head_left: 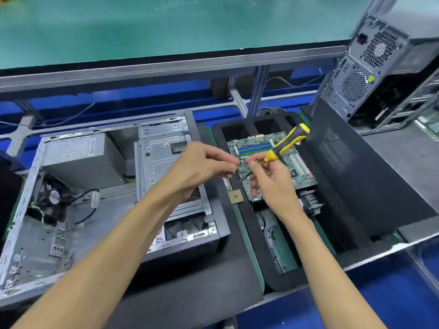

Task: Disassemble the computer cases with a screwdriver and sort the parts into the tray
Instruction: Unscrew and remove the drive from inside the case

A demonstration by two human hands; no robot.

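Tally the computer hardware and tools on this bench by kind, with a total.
Computer cases: 2 – the opened grey metal case lying flat and the upright black tower case
Green motherboards: 1, in the black foam tray
Square gold CPU chips: 1
Yellow-and-black screwdrivers: 1, gripped by the right hand
Black foam trays: 1
Total: 6

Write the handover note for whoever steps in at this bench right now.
Right hand grips the screwdriver, shaft pointing down-left. Left hand pinches at something small by the tip; too small to identify.
Both hands are above the tray.
Done: motherboard is in the tray; a square chip lies at the tray's left edge.
Left: open case still holds its power supply, fan and drive cage. Second case stands at the back right.
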